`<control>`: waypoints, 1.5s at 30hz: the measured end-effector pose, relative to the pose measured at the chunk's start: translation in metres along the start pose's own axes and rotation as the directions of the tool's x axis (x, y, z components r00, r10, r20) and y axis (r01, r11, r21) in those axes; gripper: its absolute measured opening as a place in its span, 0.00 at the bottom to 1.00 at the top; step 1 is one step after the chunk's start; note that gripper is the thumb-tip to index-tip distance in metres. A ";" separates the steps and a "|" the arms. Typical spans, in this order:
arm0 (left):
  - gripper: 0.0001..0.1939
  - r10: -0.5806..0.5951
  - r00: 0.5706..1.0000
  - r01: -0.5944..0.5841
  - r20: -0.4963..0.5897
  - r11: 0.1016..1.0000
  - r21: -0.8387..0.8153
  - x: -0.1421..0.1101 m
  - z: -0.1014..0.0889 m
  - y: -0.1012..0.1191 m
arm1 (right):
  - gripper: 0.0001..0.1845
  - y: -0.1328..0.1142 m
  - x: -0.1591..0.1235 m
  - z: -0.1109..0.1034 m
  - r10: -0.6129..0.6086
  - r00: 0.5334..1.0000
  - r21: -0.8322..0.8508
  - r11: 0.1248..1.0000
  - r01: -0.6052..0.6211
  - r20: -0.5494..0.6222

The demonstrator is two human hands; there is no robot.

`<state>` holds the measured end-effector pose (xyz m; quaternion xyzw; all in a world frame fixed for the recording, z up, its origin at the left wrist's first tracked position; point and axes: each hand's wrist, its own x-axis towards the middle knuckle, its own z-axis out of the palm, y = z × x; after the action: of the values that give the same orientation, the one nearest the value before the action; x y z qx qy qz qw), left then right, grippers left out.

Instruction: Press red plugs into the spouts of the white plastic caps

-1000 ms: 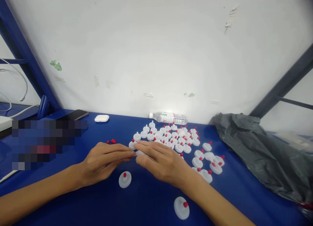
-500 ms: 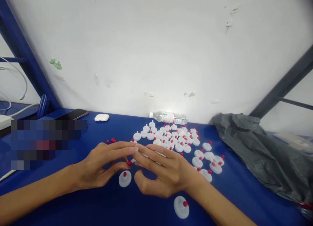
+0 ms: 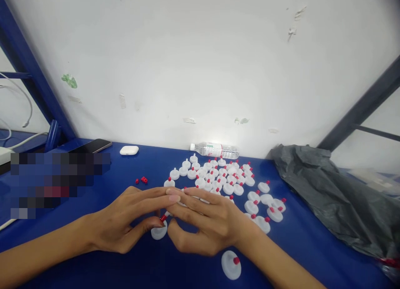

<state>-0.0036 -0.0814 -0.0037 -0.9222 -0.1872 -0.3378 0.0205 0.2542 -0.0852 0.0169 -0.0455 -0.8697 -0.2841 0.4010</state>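
My left hand (image 3: 125, 222) and my right hand (image 3: 206, 222) meet above the blue tabletop, fingertips overlapping. Between my left thumb and fingers is a small red cap (image 3: 163, 218), pinched at the end of a white spout. That spout belongs to a white plastic disc, mostly hidden behind my right fingers, which are closed around it. Below the hands lies another disc (image 3: 158, 232), partly covered by my left thumb. A capped disc (image 3: 231, 265) rests near my right wrist. Behind the hands spreads a group of similar discs (image 3: 229, 189), most with red caps and several with bare spouts.
Loose red caps (image 3: 143, 179) lie left of the discs. A water bottle (image 3: 215, 150) lies on its side by the wall. A white earbud case (image 3: 129, 150) and a phone (image 3: 93, 146) are at back left. A grey plastic bag (image 3: 331, 197) covers the right side.
Both hands have shifted slightly down toward me, with the red cap and its spout lower. My left thumb now overlaps the disc on the table beneath.
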 end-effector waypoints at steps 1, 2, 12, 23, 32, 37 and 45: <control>0.29 -0.001 1.000 0.001 0.001 1.000 0.005 -0.002 0.001 0.000 | 0.05 0.000 0.000 0.000 -0.001 1.000 -0.002 1.000 0.001 0.000; 0.28 -0.004 1.000 0.004 0.003 1.000 0.009 -0.003 0.001 0.001 | 0.05 0.000 0.000 -0.001 -0.005 1.000 -0.005 1.000 0.005 0.006; 0.23 -0.063 0.996 0.060 0.059 0.997 0.049 0.000 0.001 0.012 | 0.04 -0.001 0.000 -0.002 -0.031 0.999 -0.007 0.999 0.031 0.020; 0.21 -0.110 0.994 0.109 0.019 0.994 0.022 0.001 0.002 0.021 | 0.04 -0.002 0.002 -0.006 -0.072 0.996 -0.008 0.997 0.073 0.048; 0.21 -0.096 0.995 0.096 -0.029 0.995 0.002 -0.001 0.003 0.024 | 0.03 -0.007 0.001 -0.007 -0.103 0.994 -0.028 0.994 0.104 0.049; 0.19 -0.149 0.989 0.149 -0.023 0.989 -0.008 0.001 0.004 0.024 | 0.03 -0.008 -0.001 -0.004 -0.081 0.995 -0.044 0.996 0.083 0.050; 0.23 -0.156 0.986 0.157 -0.060 0.988 0.006 0.003 0.007 0.012 | 0.04 0.003 0.000 0.003 -0.017 0.997 -0.036 0.999 0.020 0.077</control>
<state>0.0076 -0.0906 -0.0062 -0.8941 -0.2600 -0.3646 0.0044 0.2529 -0.0809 0.0171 -0.0557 -0.8795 -0.3017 0.3637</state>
